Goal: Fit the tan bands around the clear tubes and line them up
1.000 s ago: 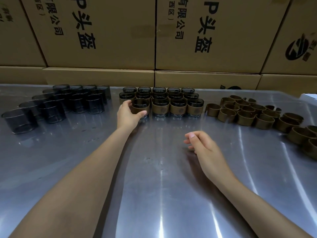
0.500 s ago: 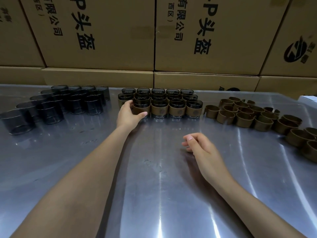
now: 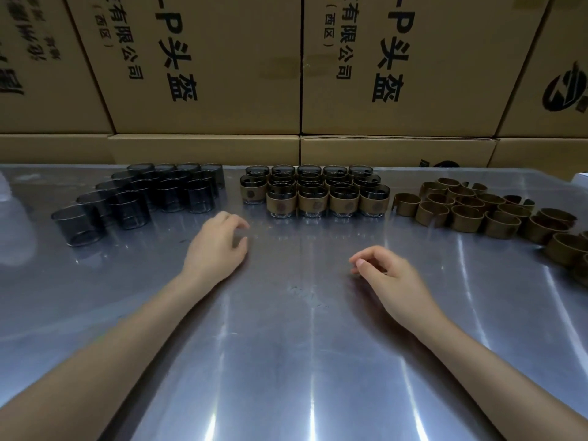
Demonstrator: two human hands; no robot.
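Resting empty with loosely curled fingers, the left hand (image 3: 218, 246) waits near the bare tubes (image 3: 152, 194) and the right hand (image 3: 386, 275) toward the tan bands (image 3: 477, 211), probably for picking one each.

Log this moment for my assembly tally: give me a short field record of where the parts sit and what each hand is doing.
surface: metal table
bare tubes: clear tubes grouped upright at far left
finished: banded tubes in rows at far centre
front row: four across, gap at its left end
bands: loose tan bands clustered at far right
left hand: holds nothing, fingers loosely curled, near the bare tubes
right hand: holds nothing, loosely curled above the table
backdrop: cardboard boxes stacked behind
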